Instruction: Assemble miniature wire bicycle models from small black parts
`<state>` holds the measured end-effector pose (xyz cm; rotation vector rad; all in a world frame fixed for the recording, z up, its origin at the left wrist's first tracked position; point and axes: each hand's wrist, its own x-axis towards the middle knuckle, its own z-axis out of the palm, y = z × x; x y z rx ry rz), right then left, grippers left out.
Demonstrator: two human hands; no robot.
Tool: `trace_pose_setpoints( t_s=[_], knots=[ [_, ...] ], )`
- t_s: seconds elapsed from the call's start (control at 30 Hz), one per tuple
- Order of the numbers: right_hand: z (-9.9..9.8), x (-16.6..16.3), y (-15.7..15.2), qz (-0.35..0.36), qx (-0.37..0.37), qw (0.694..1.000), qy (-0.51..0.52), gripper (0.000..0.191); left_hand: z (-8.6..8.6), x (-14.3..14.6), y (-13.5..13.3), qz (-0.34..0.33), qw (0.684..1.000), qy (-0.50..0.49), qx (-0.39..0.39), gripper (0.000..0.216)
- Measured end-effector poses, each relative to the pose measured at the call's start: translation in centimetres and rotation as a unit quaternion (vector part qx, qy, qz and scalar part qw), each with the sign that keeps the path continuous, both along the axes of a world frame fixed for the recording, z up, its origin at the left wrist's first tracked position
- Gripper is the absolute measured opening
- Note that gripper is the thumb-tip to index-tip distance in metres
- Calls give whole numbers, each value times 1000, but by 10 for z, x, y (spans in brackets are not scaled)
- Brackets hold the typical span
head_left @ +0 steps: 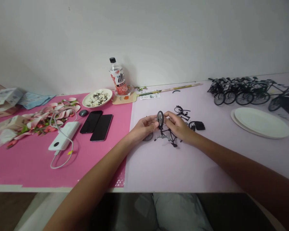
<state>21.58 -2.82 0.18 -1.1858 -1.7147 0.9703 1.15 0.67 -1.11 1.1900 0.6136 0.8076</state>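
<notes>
Between my hands is a small model bicycle frame (168,136), tilted, with its dark saddle (174,145) lowest, near the table. A grey-and-black miniature wheel (160,119) stands upright at its fork end. My left hand (145,128) is closed, with thumb and fingers pinching the wheel's left side. On the other side, my right hand (178,125) is closed around the frame close to the wheel, its fingertips partly hidden. Another small wheel (148,137) lies under my left hand. Loose black bicycle parts (182,110) and a black basket-like piece (199,125) lie beyond my right hand.
Several model bicycles (243,91) stand at the back right, behind stacked white plates (262,123). Left are two phones (101,127), a power bank (64,136) with cable, and artificial flowers (62,112). A bottle (119,78) and bowl (97,98) stand near the wall.
</notes>
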Motion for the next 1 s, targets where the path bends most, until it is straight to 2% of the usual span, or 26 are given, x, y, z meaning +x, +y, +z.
trace_pose_setpoints(
  t_s=[0.23, 0.33, 0.57, 0.83, 1.0],
  knots=[
    [0, -3, 2, 3, 71, 997, 17, 38, 0, 1, 0, 4, 1000, -6, -5, 61],
    [-1, -4, 3, 1, 78, 997, 17, 38, -2, 1, 1, 5, 1000, -14, -10, 61],
    [-2, -2, 4, 4, 65, 998, 17, 42, -3, 1, 2, 3, 1000, -18, -17, 67],
    [-1, -3, -2, 6, 11, 999, 38, 20, -5, 1, 3, 5, 1000, -19, -13, 69],
    [-3, -2, -2, 15, 5, 998, 54, 20, -4, 1, 3, 6, 1000, -21, -16, 70]
  ],
)
